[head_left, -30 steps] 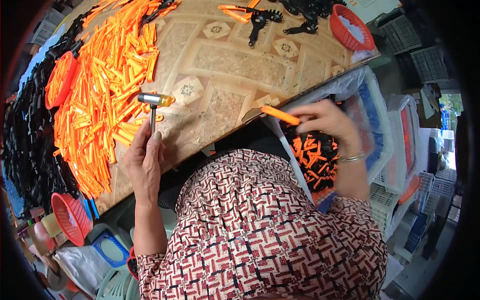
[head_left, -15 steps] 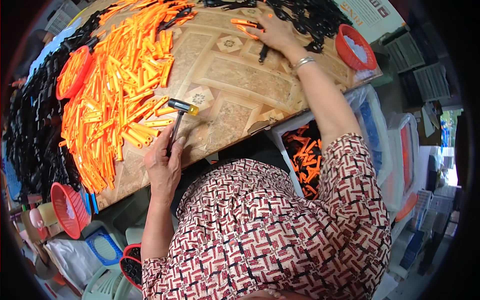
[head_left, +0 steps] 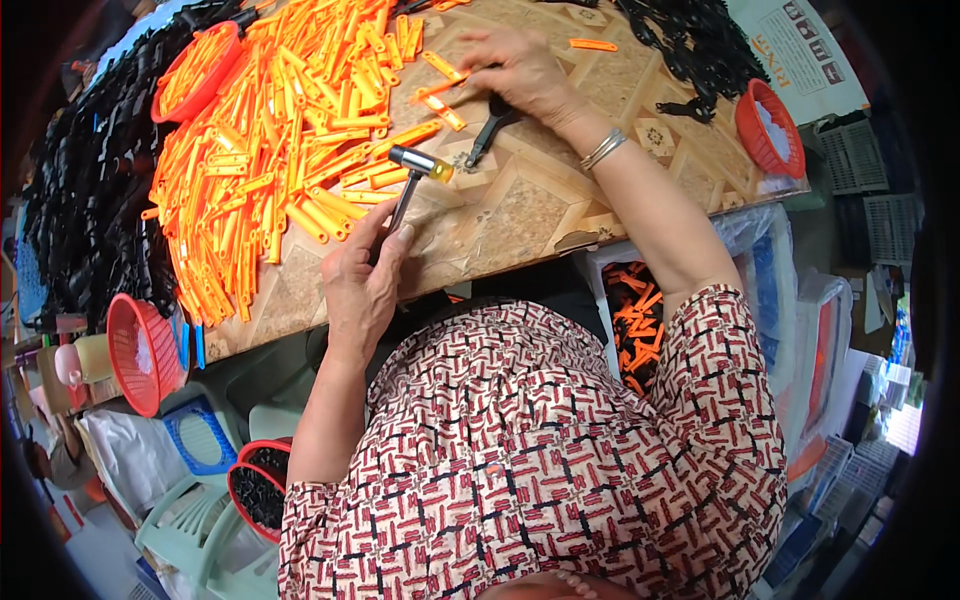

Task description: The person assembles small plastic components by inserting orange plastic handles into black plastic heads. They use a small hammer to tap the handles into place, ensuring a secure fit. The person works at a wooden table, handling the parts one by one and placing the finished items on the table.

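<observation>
My left hand (head_left: 365, 275) is wrapped round the handle of a small hammer (head_left: 412, 165) with a metal head and a yellow tip. The hammer head stands above the table, beside a big pile of orange plastic strips (head_left: 270, 130). Over the table, my right hand (head_left: 525, 80) is curled with a black plastic piece (head_left: 490, 130) sticking out below its palm. Close to its fingertips are a few loose orange strips (head_left: 440, 108); whether the fingers grip one is unclear. A single orange strip (head_left: 593, 45) lies farther right.
Black pieces (head_left: 90, 230) are heaped at the left and more (head_left: 690, 45) at the far right. Red baskets stand on the table, one with orange strips (head_left: 240, 55), another at the right corner (head_left: 740, 120). A bin of orange and black pieces (head_left: 603, 290) sits below the table edge.
My right hand has moved left toward the orange pile, with the black piece and some orange strips. One orange strip now lies apart behind it. The left hand still holds the hammer; the view has shifted.
</observation>
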Available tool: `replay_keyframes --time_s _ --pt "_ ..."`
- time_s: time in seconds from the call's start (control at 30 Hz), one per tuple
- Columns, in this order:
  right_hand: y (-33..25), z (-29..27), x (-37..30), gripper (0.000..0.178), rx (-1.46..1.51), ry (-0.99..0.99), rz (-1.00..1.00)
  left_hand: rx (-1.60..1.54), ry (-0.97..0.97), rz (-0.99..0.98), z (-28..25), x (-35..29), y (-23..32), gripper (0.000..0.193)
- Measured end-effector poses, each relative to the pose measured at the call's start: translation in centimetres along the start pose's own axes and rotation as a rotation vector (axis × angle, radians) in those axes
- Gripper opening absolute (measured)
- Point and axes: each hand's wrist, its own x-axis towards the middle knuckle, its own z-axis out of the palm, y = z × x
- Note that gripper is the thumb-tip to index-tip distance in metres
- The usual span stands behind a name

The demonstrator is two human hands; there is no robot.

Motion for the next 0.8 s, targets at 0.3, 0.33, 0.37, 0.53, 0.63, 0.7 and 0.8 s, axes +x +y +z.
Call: replay_keyframes --time_s 0.3,0.33,0.37,0.53,0.63,0.7,0.8 --pt "-0.4 -6.2 -1.8 0.02 0.609 0.328 0.402 -0.109 -0.149 -0.146 -1.0 2.8 1.6 0.023" --pt "-3.2 -6.8 -2.3 0.022 0.572 0.267 0.53 0.004 -0.096 -0.067 -1.3 3.6 2.7 0.02" --pt "-4.5 -7.1 -3.8 0.022 0.638 0.211 0.643 0.017 -0.069 -0.031 -1.1 4.8 4.2 0.021" --pt "-10.2 -6.1 -10.4 0.03 0.985 -0.043 0.874 0.503 -0.054 0.563 -1.2 14.6 2.4 0.024" --pt "-13.9 -5.4 -13.6 0.037 1.099 -0.132 0.983 0.649 -0.163 0.795 -0.2 18.1 1.3 0.025" --pt "-14.9 -4.2 -15.7 0.037 1.131 -0.142 0.989 0.714 -0.257 0.849 0.7 19.4 0.9 0.025" --pt "-15.9 -2.4 -17.1 0.032 1.003 -0.095 0.973 0.818 -0.37 0.828 0.4 20.0 0.9 0.021"
